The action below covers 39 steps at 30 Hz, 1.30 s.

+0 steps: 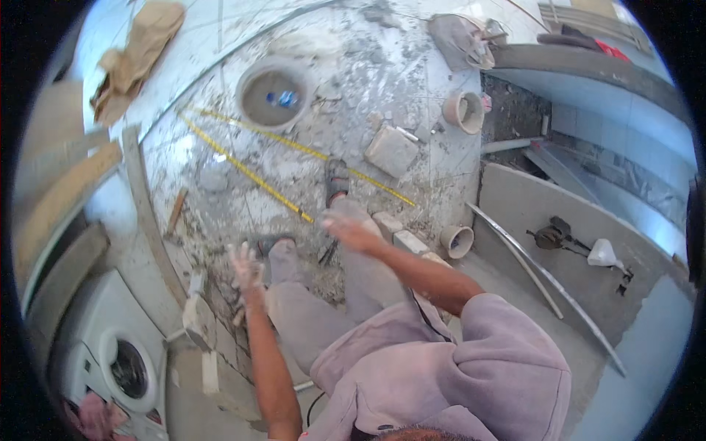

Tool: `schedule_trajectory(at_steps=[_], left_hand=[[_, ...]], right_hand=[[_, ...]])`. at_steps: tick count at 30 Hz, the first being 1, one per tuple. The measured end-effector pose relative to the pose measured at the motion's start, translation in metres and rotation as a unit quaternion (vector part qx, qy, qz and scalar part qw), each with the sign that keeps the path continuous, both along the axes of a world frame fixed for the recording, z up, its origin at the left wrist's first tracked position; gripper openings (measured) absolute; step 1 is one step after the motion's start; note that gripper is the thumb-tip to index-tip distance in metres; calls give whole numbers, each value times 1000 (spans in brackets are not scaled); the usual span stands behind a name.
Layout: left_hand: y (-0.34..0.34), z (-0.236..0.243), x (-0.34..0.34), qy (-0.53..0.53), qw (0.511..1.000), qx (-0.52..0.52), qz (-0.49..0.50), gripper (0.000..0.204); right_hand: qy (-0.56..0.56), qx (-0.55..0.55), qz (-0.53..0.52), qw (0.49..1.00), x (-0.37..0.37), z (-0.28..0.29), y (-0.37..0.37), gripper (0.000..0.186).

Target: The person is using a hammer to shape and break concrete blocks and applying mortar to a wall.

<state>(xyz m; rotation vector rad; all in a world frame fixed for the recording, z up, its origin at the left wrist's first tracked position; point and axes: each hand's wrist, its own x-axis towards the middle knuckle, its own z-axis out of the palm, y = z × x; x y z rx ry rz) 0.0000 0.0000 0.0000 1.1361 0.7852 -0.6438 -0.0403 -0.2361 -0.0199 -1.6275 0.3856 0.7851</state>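
My left hand (pixel 246 268), powdered white, is raised with its fingers spread and empty, beside my left leg. My right hand (pixel 349 231) hangs open over my right leg, nothing visible in it. Two long yellow measuring strips (pixel 257 184) lie on the mortar-smeared tiled floor (pixel 198 147) in front of me, one passing by my right sandal (pixel 337 176). Pale blocks (pixel 408 242) lie beside my right leg, and a broken white piece (pixel 198 316) stands left of my left arm. A square pale slab (pixel 390 151) rests on the floor ahead.
A grey bucket (pixel 257 106), small pots (pixel 462 110) and a brown paper sack (pixel 136 59) are ahead. Long metal strips (pixel 544 283) lean on a grey low wall (pixel 618 309) at right. A washing machine (pixel 110 345) and long boards (pixel 132 206) are at left.
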Motion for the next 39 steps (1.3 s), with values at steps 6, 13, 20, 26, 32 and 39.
schedule_trajectory(at_steps=[6, 13, 20, 26, 32, 39], left_hand=[[-185, 16, 85, -239, 889, 65, -385, 113], [-314, 27, 119, -369, 671, 121, -632, 112], [-398, 25, 115, -561, 529, 103, -629, 102], [-398, 4, 127, -521, 643, 232, -512, 73], [-351, -37, 126, -94, 738, 281, -606, 21], [-216, -130, 36, -103, 767, 304, -556, 56]], right_hand=[[322, 334, -244, 852, 73, 69, -98, 40], [100, 200, -128, 966, 68, 63, -224, 30], [176, 280, -259, 907, 33, 39, -290, 24], [186, 192, -357, 895, 16, 16, -314, 25], [158, -326, 82, 929, -102, -130, -392, 36], [222, -347, 109, 905, -3, -247, -425, 43]])
